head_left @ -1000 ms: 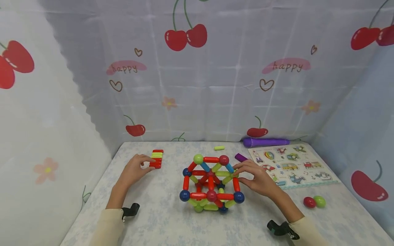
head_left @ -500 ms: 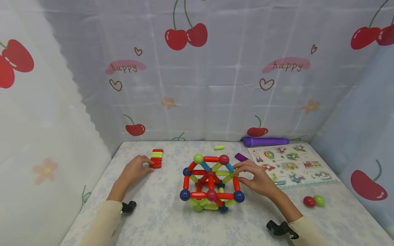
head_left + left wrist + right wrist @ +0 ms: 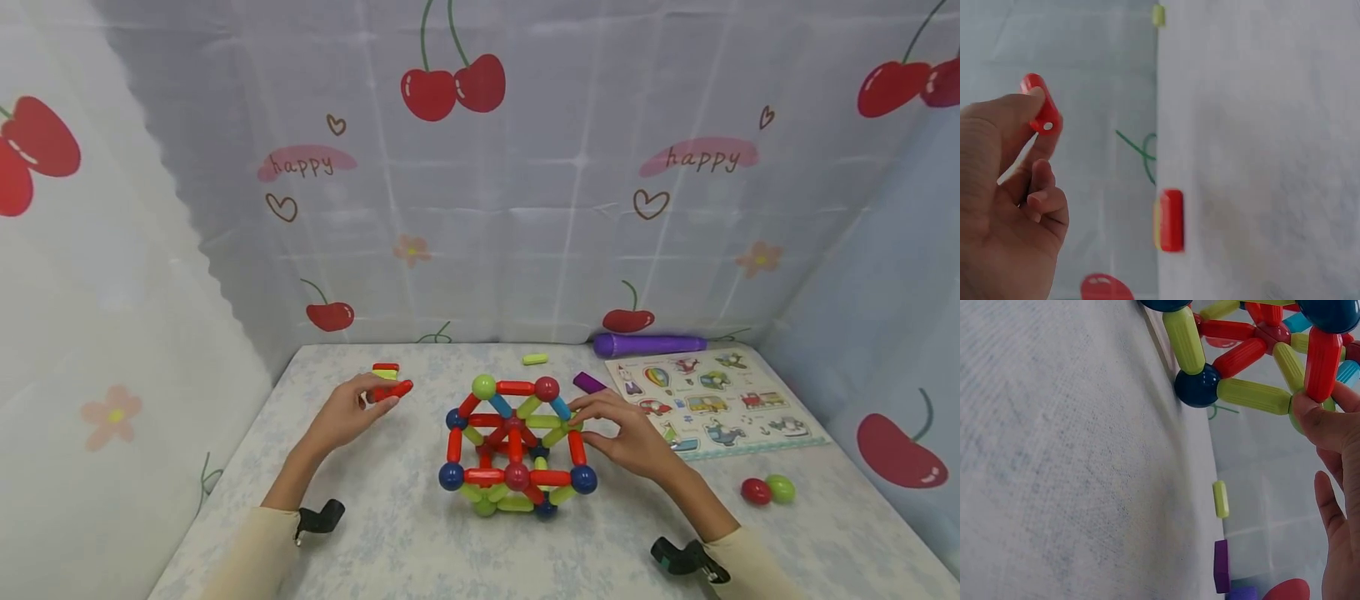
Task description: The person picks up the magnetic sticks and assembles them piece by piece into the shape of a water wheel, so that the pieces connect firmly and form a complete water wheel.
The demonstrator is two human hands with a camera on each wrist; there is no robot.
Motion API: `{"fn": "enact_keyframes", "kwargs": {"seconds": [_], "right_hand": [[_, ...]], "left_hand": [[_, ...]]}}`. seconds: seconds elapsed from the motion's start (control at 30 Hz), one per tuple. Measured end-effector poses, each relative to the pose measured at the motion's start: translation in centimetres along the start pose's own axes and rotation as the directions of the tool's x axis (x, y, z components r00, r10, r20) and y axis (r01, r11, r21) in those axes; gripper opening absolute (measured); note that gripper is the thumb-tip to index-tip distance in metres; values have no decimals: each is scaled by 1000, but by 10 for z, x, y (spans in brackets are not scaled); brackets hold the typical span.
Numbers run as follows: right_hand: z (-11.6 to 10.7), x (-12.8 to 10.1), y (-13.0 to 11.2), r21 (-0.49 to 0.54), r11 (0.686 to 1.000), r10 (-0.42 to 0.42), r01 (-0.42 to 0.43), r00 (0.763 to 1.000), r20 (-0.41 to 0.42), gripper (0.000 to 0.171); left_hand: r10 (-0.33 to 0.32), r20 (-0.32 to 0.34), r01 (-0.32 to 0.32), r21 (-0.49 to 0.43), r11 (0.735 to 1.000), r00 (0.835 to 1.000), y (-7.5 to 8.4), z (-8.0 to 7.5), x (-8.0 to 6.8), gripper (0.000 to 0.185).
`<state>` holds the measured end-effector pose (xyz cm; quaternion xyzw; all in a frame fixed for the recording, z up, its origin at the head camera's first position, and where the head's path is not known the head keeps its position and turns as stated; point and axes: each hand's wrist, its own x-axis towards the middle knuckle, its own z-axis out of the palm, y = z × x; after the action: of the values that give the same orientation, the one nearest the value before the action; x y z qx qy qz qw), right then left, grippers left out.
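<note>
A ball-and-rod structure (image 3: 516, 446) of red, green and blue rods and balls stands mid-table. My right hand (image 3: 626, 433) rests its fingertips on the structure's right side, at a green ball (image 3: 1300, 409). My left hand (image 3: 347, 410) pinches a red rod (image 3: 395, 390), lifted off the table, between thumb and forefinger (image 3: 1022, 109). Behind it lies a small stack of red and green rods (image 3: 386, 371), also seen in the left wrist view as the stack of rods (image 3: 1170, 220).
A loose green rod (image 3: 535, 360), a purple block (image 3: 589, 382) and a purple marker-like tube (image 3: 648, 344) lie at the back. A picture puzzle board (image 3: 712, 400) sits right. A red and a green ball (image 3: 768, 490) lie near the right edge. Cloth walls enclose the table.
My left hand has taken a red rod off the stack and lifted it toward the right. The stack is shorter. My right hand stays on the structure.
</note>
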<state>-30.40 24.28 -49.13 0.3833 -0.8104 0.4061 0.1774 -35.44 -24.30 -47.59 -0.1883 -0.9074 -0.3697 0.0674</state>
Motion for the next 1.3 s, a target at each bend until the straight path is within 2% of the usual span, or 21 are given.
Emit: {"fn": "enact_keyframes", "kwargs": {"seconds": [0.07, 0.2, 0.33, 0.43, 0.5, 0.7, 1.1, 1.2, 1.3], "right_hand": [[0, 0, 0, 1, 1000, 5, -5, 1000, -3, 45], [0, 0, 0, 1, 1000, 2, -2, 1000, -7, 46], [0, 0, 1, 9, 1000, -8, 8, 1000, -6, 47], [0, 0, 1, 16, 1000, -7, 7, 1000, -8, 47], [0, 0, 0, 17, 1000, 0, 0, 1000, -10, 46], [0, 0, 0, 30, 999, 13, -13, 1000, -4, 45], [-1, 2, -3, 16, 1000, -1, 1, 1000, -13, 44], [0, 1, -3, 20, 1000, -1, 1, 1000, -5, 44], [-1, 1, -1, 16, 1000, 2, -2, 1000, -2, 44]], "left_hand": [[69, -28, -71, -92, 993, 997, 24, -4, -6, 34], [185, -43, -190, -227, 955, 982, 71, -6, -20, 27], [256, 18, -243, -253, 937, 967, 102, 1, -32, 24], [302, 89, -272, -249, 930, 949, 112, 9, -36, 24], [323, 138, -284, -245, 927, 936, 114, 15, -35, 23], [305, 253, -253, -216, 943, 918, 113, 25, -34, 22], [298, 287, -243, -212, 947, 910, 111, 25, -33, 24], [274, 274, -222, -207, 953, 922, 104, 17, -32, 30], [215, 210, -177, -185, 967, 954, 89, 6, -26, 30]]}}
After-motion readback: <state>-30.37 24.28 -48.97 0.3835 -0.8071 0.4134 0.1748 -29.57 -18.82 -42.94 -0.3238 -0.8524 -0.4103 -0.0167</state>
